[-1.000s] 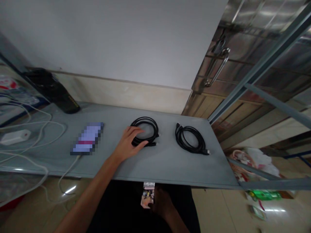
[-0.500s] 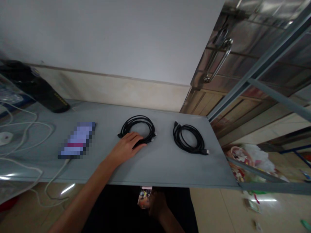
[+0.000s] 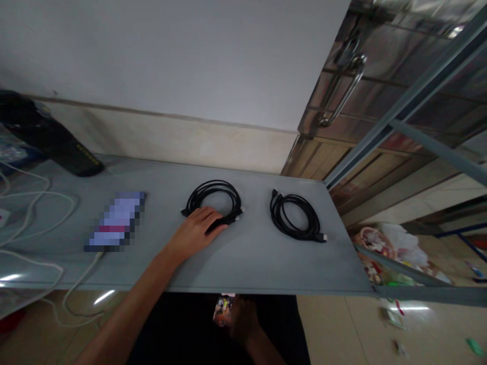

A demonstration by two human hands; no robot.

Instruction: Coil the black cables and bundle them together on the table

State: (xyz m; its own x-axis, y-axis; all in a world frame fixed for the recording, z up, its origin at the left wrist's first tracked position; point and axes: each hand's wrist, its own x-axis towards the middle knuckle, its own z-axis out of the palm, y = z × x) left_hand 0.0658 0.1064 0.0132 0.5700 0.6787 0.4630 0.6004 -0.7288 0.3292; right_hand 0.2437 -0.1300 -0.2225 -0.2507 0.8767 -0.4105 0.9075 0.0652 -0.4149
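My left hand (image 3: pixel 198 230) rests on the near side of a coiled black HDMI cable (image 3: pixel 215 182), its fingers curled over the loops and the thumb along the front. The coil lies flat on the grey table (image 3: pixel 251 263), plugs sticking out left and right. To its right is a second coiled black HDMI cable (image 3: pixel 294 215), which neither hand touches. Below the table edge, in the shade over my lap, my right hand (image 3: pixel 243 319) is closed on a small flat thing with a bright, colourful picture (image 3: pixel 223 309), perhaps a phone; its fingers are dim.
On the left lie a blurred-out phone (image 3: pixel 116 221) with a white charging cord (image 3: pixel 81 276) and more white cords (image 3: pixel 34 203). A black bottle (image 3: pixel 57 142) leans at the back left. A grey metal frame (image 3: pixel 395 121) rises on the right, beyond which bags (image 3: pixel 407 243) sit on the floor.
The view has shifted slightly, moving the phone and bottle a little left in the picture. My left hand stays on the same coil, and my right hand stays over my lap.
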